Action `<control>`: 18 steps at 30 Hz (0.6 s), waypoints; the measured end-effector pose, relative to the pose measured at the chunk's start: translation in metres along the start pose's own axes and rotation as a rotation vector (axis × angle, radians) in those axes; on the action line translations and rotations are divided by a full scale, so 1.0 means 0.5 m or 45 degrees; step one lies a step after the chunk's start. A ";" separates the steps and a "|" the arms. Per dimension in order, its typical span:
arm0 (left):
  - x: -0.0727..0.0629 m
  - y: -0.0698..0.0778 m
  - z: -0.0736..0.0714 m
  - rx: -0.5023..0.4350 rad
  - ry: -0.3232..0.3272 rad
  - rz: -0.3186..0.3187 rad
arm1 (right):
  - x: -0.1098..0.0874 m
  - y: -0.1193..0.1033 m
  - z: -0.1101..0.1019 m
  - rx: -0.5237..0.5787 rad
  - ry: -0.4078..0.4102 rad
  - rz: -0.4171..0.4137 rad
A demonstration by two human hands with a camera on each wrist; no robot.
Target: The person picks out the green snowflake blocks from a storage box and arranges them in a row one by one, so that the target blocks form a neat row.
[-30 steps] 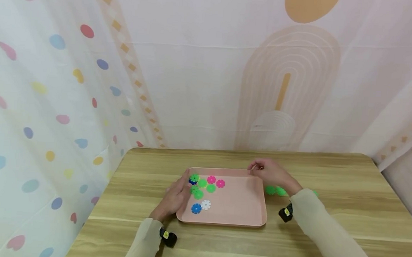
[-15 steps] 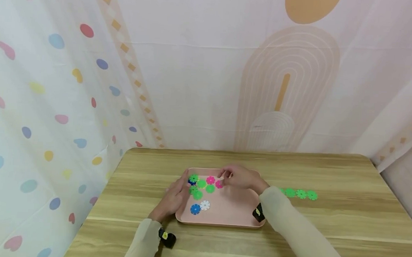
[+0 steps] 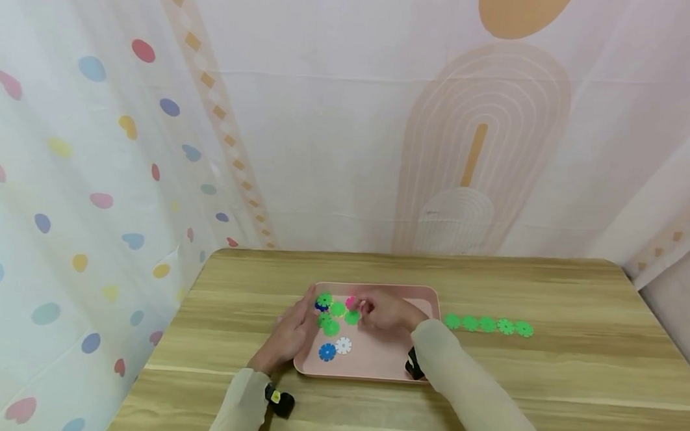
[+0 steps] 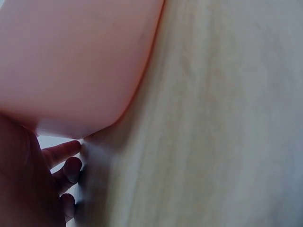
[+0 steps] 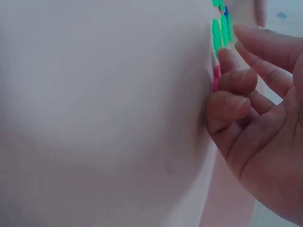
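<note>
My left hand (image 3: 291, 333) lies along the left edge of the pink tray (image 3: 384, 367), fingers extended. In the left wrist view, several fingertips (image 4: 72, 169) show beside the tray's corner. Over the middle of the tray is my right hand (image 3: 383, 310), its fingers loosely bent, right at a green snowflake disc (image 3: 352, 317) and a pink disc (image 3: 350, 302). Nothing shows between its fingers (image 5: 236, 81) in the right wrist view. More green discs (image 3: 331, 328), a dark blue one, a blue disc (image 3: 327, 352) and a white disc (image 3: 343, 345) lie in the tray's left half.
To the right of the tray, several green discs (image 3: 487, 324) form a row on the wooden table (image 3: 577, 364). A patterned curtain (image 3: 337, 143) hangs behind the table and along its left side.
My right hand has moved left from the tray's far right corner to the discs, lowering into the tray and uncovering the green row. One pink disc is now hidden by it. My left hand stays put.
</note>
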State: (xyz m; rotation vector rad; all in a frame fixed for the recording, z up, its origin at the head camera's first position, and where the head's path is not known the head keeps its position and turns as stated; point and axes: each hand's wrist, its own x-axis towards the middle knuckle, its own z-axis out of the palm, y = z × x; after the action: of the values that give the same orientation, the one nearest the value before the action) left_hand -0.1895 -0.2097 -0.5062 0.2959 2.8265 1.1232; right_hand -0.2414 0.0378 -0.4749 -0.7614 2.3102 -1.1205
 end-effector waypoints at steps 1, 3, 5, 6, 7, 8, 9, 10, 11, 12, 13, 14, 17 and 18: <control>0.000 0.000 0.000 0.001 0.000 -0.003 | 0.002 0.001 0.001 -0.010 0.007 -0.005; 0.000 0.001 0.001 0.001 0.002 -0.002 | 0.006 0.005 0.005 -0.021 0.014 -0.001; 0.000 0.002 -0.001 0.007 0.006 0.011 | 0.009 0.006 0.007 -0.027 0.016 0.002; 0.001 0.002 -0.002 0.011 0.005 0.013 | 0.011 0.007 0.008 -0.028 0.020 -0.002; 0.001 0.002 -0.002 0.012 0.005 0.020 | 0.013 0.008 0.010 -0.029 0.024 -0.002; 0.002 0.002 -0.002 0.012 0.004 0.025 | 0.014 0.009 0.011 -0.033 0.030 0.005; 0.002 0.001 -0.002 0.015 0.002 0.028 | 0.015 0.010 0.013 -0.041 0.037 0.008; 0.002 0.001 -0.002 0.011 0.001 0.031 | 0.016 0.010 0.014 -0.052 0.043 0.013; 0.002 0.001 -0.002 0.008 -0.001 0.029 | 0.016 0.010 0.015 -0.053 0.049 0.020; 0.002 0.001 -0.002 0.008 -0.003 0.026 | 0.017 0.009 0.017 -0.060 0.059 0.022; 0.002 0.000 -0.002 0.011 -0.002 0.026 | 0.018 0.009 0.018 -0.070 0.066 0.035; 0.002 0.000 -0.001 0.015 -0.003 0.024 | 0.019 0.009 0.019 -0.077 0.075 0.044; 0.002 -0.002 0.000 0.023 -0.002 0.013 | 0.023 0.009 0.022 -0.085 0.099 0.062; 0.002 -0.002 0.000 0.023 -0.001 0.011 | 0.024 0.009 0.023 -0.089 0.108 0.065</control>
State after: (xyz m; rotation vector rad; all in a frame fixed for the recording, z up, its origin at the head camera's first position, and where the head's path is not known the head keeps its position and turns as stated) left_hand -0.1904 -0.2101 -0.5069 0.3098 2.8387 1.0996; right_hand -0.2446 0.0259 -0.4871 -0.6884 2.4366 -1.0736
